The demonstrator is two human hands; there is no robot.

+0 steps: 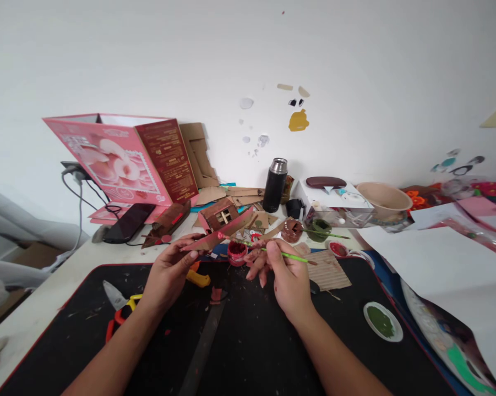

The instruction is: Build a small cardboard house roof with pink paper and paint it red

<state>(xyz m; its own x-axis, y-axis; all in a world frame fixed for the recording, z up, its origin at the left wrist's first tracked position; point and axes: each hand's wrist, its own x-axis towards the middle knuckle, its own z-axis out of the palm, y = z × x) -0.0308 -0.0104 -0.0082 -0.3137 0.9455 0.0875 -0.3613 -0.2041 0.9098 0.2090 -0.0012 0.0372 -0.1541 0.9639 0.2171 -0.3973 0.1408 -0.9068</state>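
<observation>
My left hand (175,267) grips one end of a flat strip of cardboard (231,226), partly coated in red paint and tilted up to the right. Between the fingertips of my right hand (283,269) is a thin paintbrush (291,256) with a green handle. Its reddened bristles lie at or very close to the strip; contact is hard to tell. Just below the brush stands an open jar of red paint (237,254). Behind the strip sits a small brown-painted cardboard model (221,215) with a window-like opening.
Scissors (118,305), a yellow-handled tool (199,278) and a ruler (202,346) lie on the black mat (248,335). Brown (292,231) and green (319,231) paint jars stand behind, near a black flask (274,187). A lid with green paint (382,322) is at right.
</observation>
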